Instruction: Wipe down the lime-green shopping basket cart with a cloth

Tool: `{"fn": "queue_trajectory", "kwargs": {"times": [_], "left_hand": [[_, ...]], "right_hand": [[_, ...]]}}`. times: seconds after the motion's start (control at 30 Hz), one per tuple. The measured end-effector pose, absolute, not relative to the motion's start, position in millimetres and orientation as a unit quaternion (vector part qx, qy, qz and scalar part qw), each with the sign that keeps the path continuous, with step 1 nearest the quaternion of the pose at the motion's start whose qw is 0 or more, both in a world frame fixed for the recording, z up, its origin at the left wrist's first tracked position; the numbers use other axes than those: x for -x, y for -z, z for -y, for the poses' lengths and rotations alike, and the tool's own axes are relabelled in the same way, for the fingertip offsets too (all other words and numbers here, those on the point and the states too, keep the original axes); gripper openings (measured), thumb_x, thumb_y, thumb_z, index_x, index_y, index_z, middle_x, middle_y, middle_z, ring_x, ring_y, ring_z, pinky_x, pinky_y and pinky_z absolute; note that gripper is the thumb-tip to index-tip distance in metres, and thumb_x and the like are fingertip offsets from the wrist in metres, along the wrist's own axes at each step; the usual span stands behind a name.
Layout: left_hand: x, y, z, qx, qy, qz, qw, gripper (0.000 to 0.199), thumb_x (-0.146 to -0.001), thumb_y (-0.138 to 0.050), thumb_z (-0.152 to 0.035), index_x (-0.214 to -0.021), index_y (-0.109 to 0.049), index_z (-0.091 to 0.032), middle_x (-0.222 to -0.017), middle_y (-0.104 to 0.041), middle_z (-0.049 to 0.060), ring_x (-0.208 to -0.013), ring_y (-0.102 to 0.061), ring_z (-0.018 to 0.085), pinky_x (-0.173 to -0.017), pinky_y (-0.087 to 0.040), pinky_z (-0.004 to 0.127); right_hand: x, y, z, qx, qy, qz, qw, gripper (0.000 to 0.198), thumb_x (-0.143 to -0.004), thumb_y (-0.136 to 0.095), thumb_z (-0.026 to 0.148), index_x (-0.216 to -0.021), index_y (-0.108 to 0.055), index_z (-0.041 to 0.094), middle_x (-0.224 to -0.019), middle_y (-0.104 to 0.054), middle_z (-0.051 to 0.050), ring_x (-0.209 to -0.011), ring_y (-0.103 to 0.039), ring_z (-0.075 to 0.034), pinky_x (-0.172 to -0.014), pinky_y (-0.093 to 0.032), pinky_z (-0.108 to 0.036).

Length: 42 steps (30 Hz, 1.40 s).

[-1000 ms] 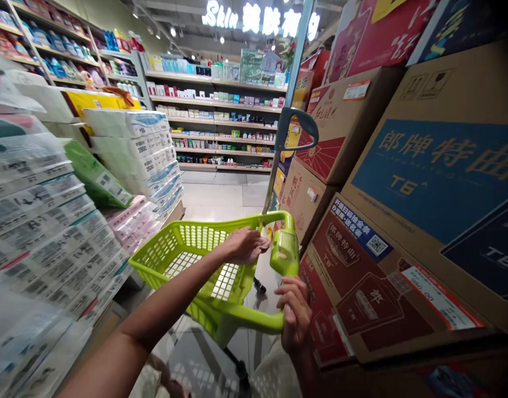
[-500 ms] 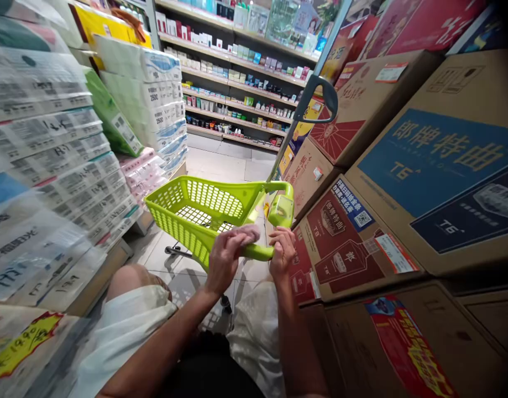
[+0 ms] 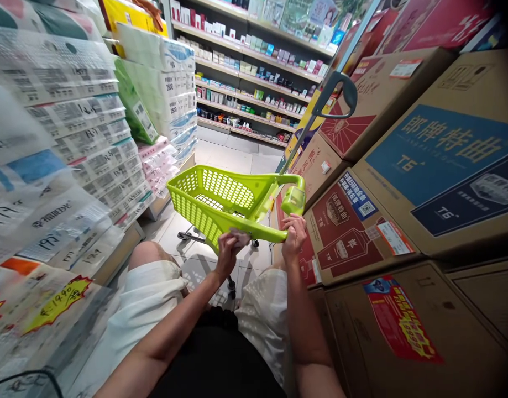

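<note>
A bright green plastic shopping cart (image 3: 214, 213) with a perforated basket stands in front of my knees. My left hand (image 3: 226, 251) is closed on a crumpled pinkish-grey cloth (image 3: 239, 236), which lies against the outside of the cart's near side, below the rim. My right hand (image 3: 295, 235) is wrapped round the near end of the cart's green handle, beside its thick rounded end piece (image 3: 294, 200). The bottom of the basket shows only its grid.
Stacked tissue packs (image 3: 92, 132) line the left side. Cardboard cartons (image 3: 373, 221) rise close on my right. A grey-handled pole (image 3: 334, 97) leans by the cartons. Shelves of small boxes and bottles (image 3: 254, 72) stand ahead across the tiled floor (image 3: 224, 149).
My left hand has moved the cloth from the top of the cart's near rim down to its outer side. My right hand keeps its hold on the handle. The view has shifted slightly.
</note>
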<state>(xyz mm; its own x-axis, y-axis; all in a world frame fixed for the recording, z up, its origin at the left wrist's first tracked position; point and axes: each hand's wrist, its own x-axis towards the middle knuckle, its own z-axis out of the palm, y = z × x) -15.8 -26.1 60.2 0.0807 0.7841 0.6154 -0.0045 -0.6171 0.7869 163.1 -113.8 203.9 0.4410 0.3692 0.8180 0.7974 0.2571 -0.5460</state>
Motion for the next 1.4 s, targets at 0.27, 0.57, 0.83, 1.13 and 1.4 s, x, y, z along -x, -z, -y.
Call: {"fn": "queue_trajectory", "kwargs": {"times": [0.27, 0.57, 0.83, 1.13, 1.4], "left_hand": [[3.5, -41.6, 44.7, -0.631, -0.58, -0.339, 0.387, 0.021, -0.081, -0.073, -0.039, -0.076, -0.07, -0.019, -0.095, -0.064, 0.01, -0.112, -0.061, 0.031, -0.103, -0.05, 0.054], [5.0, -56.7, 11.3, -0.682, -0.598, -0.313, 0.281, 0.008, -0.087, -0.065, -0.029, -0.09, -0.068, -0.023, -0.115, -0.057, 0.009, -0.118, -0.056, 0.024, -0.106, -0.049, 0.05], [20.4, -36.3, 14.3, -0.682, -0.583, -0.362, 0.253, 0.014, -0.091, -0.053, -0.024, -0.096, -0.065, -0.021, -0.104, -0.053, 0.007, -0.099, -0.056, 0.02, -0.089, -0.054, 0.037], [20.7, -48.5, 3.1, -0.622, -0.584, -0.465, 0.237, 0.021, -0.081, -0.05, -0.014, -0.091, -0.068, -0.018, -0.107, -0.049, 0.011, -0.104, -0.052, 0.024, -0.095, -0.053, 0.045], [21.6, -88.7, -7.4, -0.647, -0.596, -0.407, 0.245, 0.028, -0.088, -0.05, -0.014, -0.103, -0.072, -0.022, -0.124, -0.05, 0.011, -0.124, -0.052, 0.026, -0.112, -0.044, 0.048]], "right_hand": [[-165.3, -205.5, 111.8, 0.596, 0.177, 0.5, 0.602, 0.031, -0.093, -0.036, 0.028, -0.066, -0.05, 0.026, -0.078, -0.064, -0.003, -0.099, -0.061, -0.025, -0.104, -0.042, -0.05], [-172.0, -202.9, 112.9, 0.577, 0.166, 0.512, 0.614, 0.03, -0.092, -0.039, 0.028, -0.066, -0.054, 0.026, -0.075, -0.063, -0.003, -0.096, -0.059, -0.025, -0.101, -0.044, -0.049], [-170.2, -202.2, 115.1, 0.591, 0.157, 0.503, 0.61, 0.032, -0.092, -0.038, 0.028, -0.064, -0.053, 0.026, -0.073, -0.063, -0.003, -0.095, -0.059, -0.026, -0.099, -0.044, -0.05], [-170.7, -199.4, 116.7, 0.582, 0.144, 0.507, 0.619, 0.032, -0.094, -0.041, 0.028, -0.066, -0.056, 0.025, -0.075, -0.064, -0.002, -0.099, -0.057, -0.026, -0.104, -0.04, -0.052], [-169.8, -200.3, 119.0, 0.592, 0.146, 0.508, 0.608, 0.032, -0.093, -0.041, 0.028, -0.064, -0.057, 0.025, -0.075, -0.065, -0.003, -0.099, -0.057, -0.027, -0.103, -0.041, -0.052]]}}
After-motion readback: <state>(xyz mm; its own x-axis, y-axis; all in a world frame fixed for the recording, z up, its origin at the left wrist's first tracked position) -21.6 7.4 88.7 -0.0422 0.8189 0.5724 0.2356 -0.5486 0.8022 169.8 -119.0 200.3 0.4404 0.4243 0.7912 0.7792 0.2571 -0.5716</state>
